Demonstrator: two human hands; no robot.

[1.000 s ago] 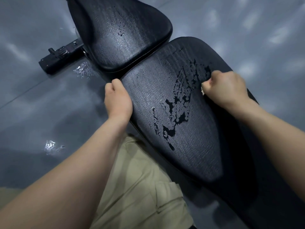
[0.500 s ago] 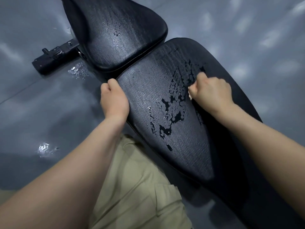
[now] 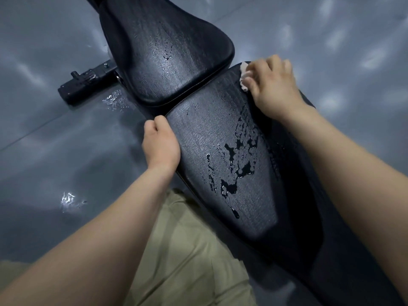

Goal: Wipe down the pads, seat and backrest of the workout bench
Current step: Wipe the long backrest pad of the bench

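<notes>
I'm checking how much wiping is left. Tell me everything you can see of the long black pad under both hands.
The long pad is black, with a grained, leather-like cover and rounded edges. Its far end nearly meets the second pad. Beads and a pool of liquid sit across its middle. The left hand grips its left edge near the far end; the right hand holds a white cloth against its far right corner.

The floor (image 3: 44,151) around me is smooth, glossy grey. Soft pale patches of reflected light (image 3: 373,58) smear across it. A thin seam (image 3: 33,138) runs slantwise on my left. One wet splash (image 3: 114,101) glints near its far end, and a second puddle (image 3: 68,200) lies nearer me.
</notes>
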